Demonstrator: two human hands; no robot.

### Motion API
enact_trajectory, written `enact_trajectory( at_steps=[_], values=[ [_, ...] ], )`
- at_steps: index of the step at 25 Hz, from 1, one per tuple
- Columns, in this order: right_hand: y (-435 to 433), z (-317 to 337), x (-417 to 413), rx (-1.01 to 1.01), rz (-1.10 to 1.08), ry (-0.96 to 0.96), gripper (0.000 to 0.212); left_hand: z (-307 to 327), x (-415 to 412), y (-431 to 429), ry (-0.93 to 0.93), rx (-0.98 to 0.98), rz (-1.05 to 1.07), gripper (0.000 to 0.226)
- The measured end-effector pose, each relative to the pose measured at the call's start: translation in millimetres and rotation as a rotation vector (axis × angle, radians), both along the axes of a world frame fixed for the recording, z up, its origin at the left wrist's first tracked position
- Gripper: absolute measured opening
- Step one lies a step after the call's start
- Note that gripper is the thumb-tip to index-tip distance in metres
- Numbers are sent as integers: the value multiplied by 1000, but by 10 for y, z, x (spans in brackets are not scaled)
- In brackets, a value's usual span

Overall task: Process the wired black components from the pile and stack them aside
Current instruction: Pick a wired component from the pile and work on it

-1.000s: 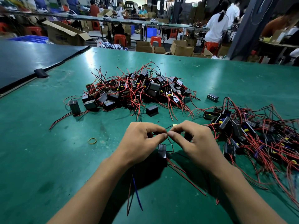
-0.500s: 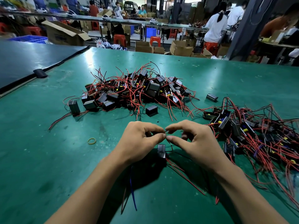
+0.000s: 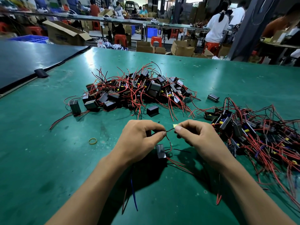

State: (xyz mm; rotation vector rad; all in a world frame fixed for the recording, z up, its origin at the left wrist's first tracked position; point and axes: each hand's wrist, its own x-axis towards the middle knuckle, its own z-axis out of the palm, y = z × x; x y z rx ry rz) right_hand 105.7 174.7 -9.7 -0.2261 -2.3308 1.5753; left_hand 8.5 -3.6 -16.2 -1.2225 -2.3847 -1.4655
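Wire [image 3: 169, 130] pinched between left hand [image 3: 139, 140] and right hand [image 3: 200, 138], black component [image 3: 160, 151] below, green table [image 3: 48, 159].

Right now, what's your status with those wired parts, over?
Left hand, right hand both pinch one thin wire. Black component just below them. Far pile, right pile: neither blocks.

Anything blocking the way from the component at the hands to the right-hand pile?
No loose object. Between the component and the right pile sit only the right hand and red wires trailing from it.
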Motion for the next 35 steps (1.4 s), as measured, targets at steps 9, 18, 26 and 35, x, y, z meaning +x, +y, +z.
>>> enact_trajectory(
  at_steps=[9, 18, 26, 35],
  values=[
    [-35, -126, 4, 789, -4, 454, 16, 70, 36, -4, -351, -38, -78, 8],
    [-21, -80, 9, 769, 29, 415, 12, 79, 46, 7, -374, -28, -90, 8],
    [-180, -61, -58, -112, -16, -131, 26, 24, 96, 32, 235, -44, 29, 10],
    [-264, -131, -55, 389, -128, -18, 38, 11, 139, 56, 416, -188, 119, 16]
  ],
)
